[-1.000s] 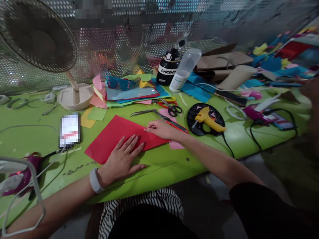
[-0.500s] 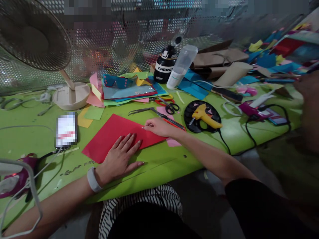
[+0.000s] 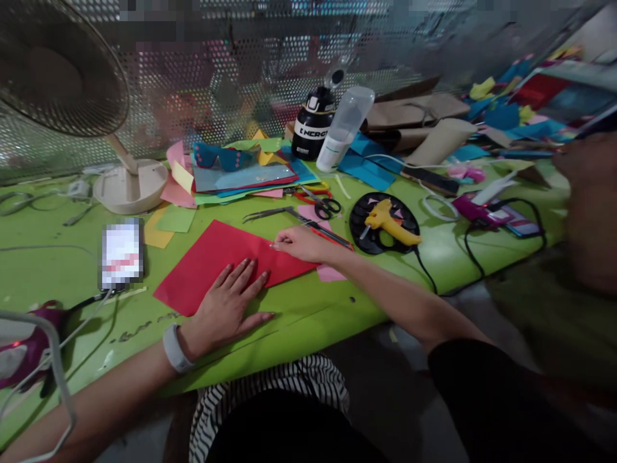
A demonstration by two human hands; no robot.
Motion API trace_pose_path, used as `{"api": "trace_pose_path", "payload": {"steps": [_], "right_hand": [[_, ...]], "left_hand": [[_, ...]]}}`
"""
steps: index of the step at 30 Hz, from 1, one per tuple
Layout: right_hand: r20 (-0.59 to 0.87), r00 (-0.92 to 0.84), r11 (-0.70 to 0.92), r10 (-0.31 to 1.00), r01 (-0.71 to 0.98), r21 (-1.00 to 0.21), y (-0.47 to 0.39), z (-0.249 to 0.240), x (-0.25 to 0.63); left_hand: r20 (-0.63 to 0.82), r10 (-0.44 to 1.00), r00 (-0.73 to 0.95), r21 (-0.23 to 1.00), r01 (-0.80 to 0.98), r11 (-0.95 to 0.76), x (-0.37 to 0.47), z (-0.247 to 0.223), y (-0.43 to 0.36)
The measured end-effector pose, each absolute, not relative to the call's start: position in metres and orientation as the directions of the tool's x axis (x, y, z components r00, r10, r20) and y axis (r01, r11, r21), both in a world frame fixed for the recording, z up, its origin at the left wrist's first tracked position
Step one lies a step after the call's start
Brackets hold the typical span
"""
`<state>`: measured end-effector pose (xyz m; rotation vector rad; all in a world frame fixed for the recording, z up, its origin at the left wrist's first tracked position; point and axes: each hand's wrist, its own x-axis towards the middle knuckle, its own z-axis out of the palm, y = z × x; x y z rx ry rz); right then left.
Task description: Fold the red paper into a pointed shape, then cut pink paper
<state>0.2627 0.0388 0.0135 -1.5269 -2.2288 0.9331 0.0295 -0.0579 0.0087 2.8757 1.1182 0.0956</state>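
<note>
A sheet of red paper [image 3: 202,257] lies flat on the green table in front of me. My left hand [image 3: 226,305], wearing a pale wristband, presses on its near edge with fingers spread, the thumb resting on the table. Over the right part of the sheet, my right hand [image 3: 296,243] is closed with thumb and finger pinched together. What the pinch holds, if anything, is too small to make out. Just beyond that hand lie tweezers [image 3: 267,213], a red-and-black cutter [image 3: 328,235] and scissors [image 3: 328,207].
A yellow glue gun [image 3: 393,224] rests on a black round tray [image 3: 359,215] to the right. Behind are stacked coloured sheets [image 3: 241,180], a black bottle [image 3: 311,132] and a clear bottle [image 3: 344,128]. On the left stand a fan [image 3: 130,186] and a lit phone [image 3: 121,254].
The whole view has shifted slightly, so things sit a little further left. Both hands keep nearly the same place on the red paper.
</note>
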Motion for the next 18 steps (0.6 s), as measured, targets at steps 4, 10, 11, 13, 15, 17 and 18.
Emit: {"api": "trace_pose_path", "payload": {"steps": [4, 10, 11, 13, 15, 17, 18], "right_hand": [[-0.175, -0.429, 0.205, 0.886, 0.702, -0.682, 0.04, 0.02, 0.271], [-0.294, -0.452, 0.118, 0.842, 0.685, -0.719, 0.032, 0.027, 0.286], [-0.308, -0.45, 0.107, 0.838, 0.69, -0.716, 0.031, 0.026, 0.287], [-0.304, -0.457, 0.11, 0.836, 0.681, -0.724, 0.031, 0.023, 0.291], [-0.269, -0.463, 0.147, 0.845, 0.683, -0.715, 0.03, 0.022, 0.298], [-0.226, -0.425, 0.198, 0.877, 0.746, -0.636, 0.025, 0.024, 0.305], [-0.187, -0.376, 0.212, 0.907, 0.794, -0.569, 0.02, 0.027, 0.308]], "left_hand": [[0.048, 0.675, 0.737, 0.084, 0.67, -0.738, 0.029, 0.009, -0.056], [0.059, 0.667, 0.742, 0.093, 0.661, -0.744, 0.029, 0.009, -0.055], [0.067, 0.667, 0.742, 0.097, 0.661, -0.744, 0.029, 0.009, -0.054], [0.087, 0.667, 0.74, 0.106, 0.659, -0.745, 0.029, 0.007, -0.054], [0.098, 0.664, 0.742, 0.11, 0.655, -0.748, 0.028, 0.005, -0.053], [0.103, 0.66, 0.744, 0.107, 0.651, -0.751, 0.027, 0.004, -0.053], [0.104, 0.659, 0.745, 0.105, 0.651, -0.752, 0.027, 0.004, -0.053]]}}
